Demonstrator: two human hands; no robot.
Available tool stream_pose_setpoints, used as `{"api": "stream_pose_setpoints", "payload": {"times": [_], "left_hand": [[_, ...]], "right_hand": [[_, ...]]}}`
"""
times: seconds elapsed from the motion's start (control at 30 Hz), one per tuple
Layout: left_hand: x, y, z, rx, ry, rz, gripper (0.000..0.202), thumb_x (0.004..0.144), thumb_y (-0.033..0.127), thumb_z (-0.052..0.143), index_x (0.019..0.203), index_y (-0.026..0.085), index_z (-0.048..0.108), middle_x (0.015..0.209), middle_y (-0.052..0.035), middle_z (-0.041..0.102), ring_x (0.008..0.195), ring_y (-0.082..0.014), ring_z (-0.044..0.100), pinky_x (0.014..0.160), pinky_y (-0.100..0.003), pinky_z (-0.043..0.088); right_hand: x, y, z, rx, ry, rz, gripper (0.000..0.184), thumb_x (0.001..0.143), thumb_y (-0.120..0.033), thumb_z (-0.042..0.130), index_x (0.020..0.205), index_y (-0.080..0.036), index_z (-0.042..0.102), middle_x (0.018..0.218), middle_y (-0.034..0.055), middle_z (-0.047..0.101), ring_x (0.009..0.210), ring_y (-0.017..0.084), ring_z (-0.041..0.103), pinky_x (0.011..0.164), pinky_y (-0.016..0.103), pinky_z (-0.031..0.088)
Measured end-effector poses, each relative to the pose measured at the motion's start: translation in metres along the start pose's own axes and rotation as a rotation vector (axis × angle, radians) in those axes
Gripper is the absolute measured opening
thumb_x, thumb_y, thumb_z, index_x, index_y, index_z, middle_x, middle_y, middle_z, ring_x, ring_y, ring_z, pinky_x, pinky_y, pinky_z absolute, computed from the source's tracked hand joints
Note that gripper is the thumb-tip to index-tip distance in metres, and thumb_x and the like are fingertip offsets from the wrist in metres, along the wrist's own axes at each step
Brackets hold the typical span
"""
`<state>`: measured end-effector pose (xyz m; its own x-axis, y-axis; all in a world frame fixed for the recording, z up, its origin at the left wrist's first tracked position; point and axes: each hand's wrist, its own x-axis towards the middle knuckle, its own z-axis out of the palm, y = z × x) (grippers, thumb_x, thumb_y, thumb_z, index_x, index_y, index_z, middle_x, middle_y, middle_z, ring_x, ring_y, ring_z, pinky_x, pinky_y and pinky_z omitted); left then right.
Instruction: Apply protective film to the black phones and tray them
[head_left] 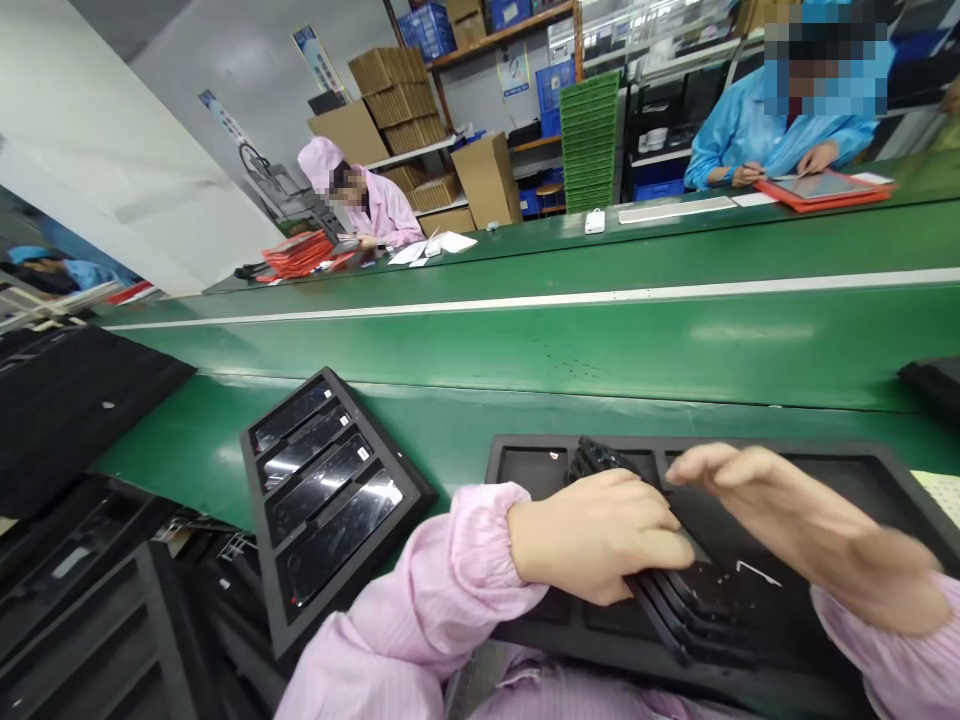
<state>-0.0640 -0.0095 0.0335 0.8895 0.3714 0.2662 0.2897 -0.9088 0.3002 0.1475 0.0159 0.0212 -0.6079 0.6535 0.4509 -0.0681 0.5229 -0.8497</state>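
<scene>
1. Gripping a stack of black slabs [679,610] from above with the left hand [600,535] — directly over it, so the nearer one.
2. Running lengthwise from upper left to lower right, across the black tray [525,468].
3. Hovering to the stack's right, apart from it: the right hand [795,520], loosely spread, seemingly empty.
4. Lying well leftward: a slotted tray [268,560] with dark panels [345,540].

Sleeves [442,570]: pink, finely striped
Tray beneath the hands [529,465]: matt black
Stacked pieces [667,620]: black, as far as the blur allows
Panels at left [345,535]: glossy black, small white stickers [363,454]
Bench [562,348]: green, one white stripe [525,300]
Folders [300,255]: orange-red
Crate stack [591,140]: bright green
Opposite smocks: one pink [391,210], one blue [739,115]
</scene>
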Motion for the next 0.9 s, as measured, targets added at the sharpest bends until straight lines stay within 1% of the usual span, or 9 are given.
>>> {"api": "stream_pose_setpoints", "payload": {"times": [0.13,0.23,0.3,0.37,0.43,0.57,0.7,0.77,0.9], "left_hand": [[0.017,0.006,-0.003,0.257,-0.270,0.151,0.010,0.078,0.013,0.061,0.076,0.022,0.063,0.072,0.0001,0.063,0.076,-0.0191,0.058,0.082,-0.036,0.040],[0.015,0.013,0.011,0.300,-0.243,0.124,0.021,0.086,0.017,0.053,0.068,0.023,0.063,0.069,-0.0004,0.062,0.080,-0.0193,0.057,0.093,-0.039,0.036],[0.006,0.016,0.015,0.314,-0.197,0.076,0.021,0.088,0.019,0.049,0.074,0.024,0.064,0.084,-0.0042,0.064,0.098,-0.0229,0.055,0.101,-0.045,0.031],[-0.005,0.015,0.018,0.262,-0.125,-0.022,0.015,0.083,0.016,0.049,0.090,0.021,0.062,0.114,-0.0120,0.059,0.120,-0.0298,0.043,0.104,-0.056,0.024],[-0.016,0.006,0.023,0.087,0.029,-0.253,0.038,0.073,0.010,0.049,0.111,0.015,0.054,0.136,-0.0196,0.041,0.132,-0.0356,0.028,0.105,-0.063,0.021],[-0.028,-0.025,0.049,-0.700,0.478,-0.779,0.073,0.060,0.008,0.045,0.132,0.017,0.034,0.139,-0.0156,0.041,0.132,-0.0286,0.034,0.108,-0.053,0.027],[-0.024,-0.037,0.066,-1.371,0.635,-0.775,0.069,0.058,0.015,0.052,0.126,0.022,0.043,0.133,-0.0068,0.050,0.128,-0.0268,0.041,0.110,-0.045,0.029],[-0.019,-0.033,0.069,-1.379,0.645,-0.822,0.065,0.067,0.025,0.058,0.130,0.021,0.041,0.134,-0.0072,0.049,0.127,-0.0274,0.042,0.108,-0.045,0.031],[-0.006,-0.022,0.078,-1.021,0.736,-0.988,0.055,0.080,0.042,0.055,0.128,0.019,0.039,0.132,-0.0109,0.049,0.124,-0.0259,0.044,0.108,-0.044,0.032]], "right_hand": [[0.017,0.028,0.009,0.016,0.147,0.377,0.038,0.087,-0.052,0.051,0.108,-0.021,0.050,0.077,0.0024,0.054,0.064,0.017,0.053,0.061,0.030,0.048],[0.025,0.046,0.024,-0.005,0.099,0.565,0.046,0.079,-0.048,0.056,0.112,-0.017,0.048,0.067,-0.0020,0.049,0.055,0.015,0.046,0.052,0.028,0.042],[0.026,0.052,0.029,0.032,0.075,0.584,0.042,0.078,-0.044,0.055,0.110,-0.017,0.049,0.068,-0.0022,0.050,0.054,0.014,0.047,0.051,0.027,0.041],[0.025,0.053,0.031,0.076,0.062,0.613,0.040,0.079,-0.045,0.053,0.108,-0.018,0.049,0.065,-0.0029,0.049,0.052,0.013,0.046,0.048,0.025,0.040],[0.023,0.053,0.032,0.115,0.046,0.649,0.043,0.078,-0.047,0.053,0.107,-0.017,0.047,0.058,-0.0047,0.047,0.048,0.012,0.045,0.045,0.023,0.039],[0.020,0.055,0.035,0.149,0.031,0.713,0.049,0.075,-0.049,0.055,0.110,-0.015,0.046,0.054,-0.0052,0.046,0.045,0.013,0.046,0.039,0.021,0.038],[0.017,0.057,0.034,0.200,0.046,0.745,0.054,0.074,-0.049,0.055,0.115,-0.016,0.045,0.065,-0.0024,0.052,0.046,0.012,0.047,0.041,0.022,0.042],[0.017,0.057,0.033,0.237,0.065,0.761,0.053,0.073,-0.049,0.056,0.114,-0.016,0.046,0.070,-0.0012,0.054,0.045,0.011,0.047,0.041,0.022,0.042],[0.019,0.058,0.035,0.191,0.093,0.799,0.050,0.072,-0.050,0.053,0.110,-0.018,0.048,0.066,-0.0023,0.052,0.046,0.013,0.049,0.039,0.024,0.041]]}}
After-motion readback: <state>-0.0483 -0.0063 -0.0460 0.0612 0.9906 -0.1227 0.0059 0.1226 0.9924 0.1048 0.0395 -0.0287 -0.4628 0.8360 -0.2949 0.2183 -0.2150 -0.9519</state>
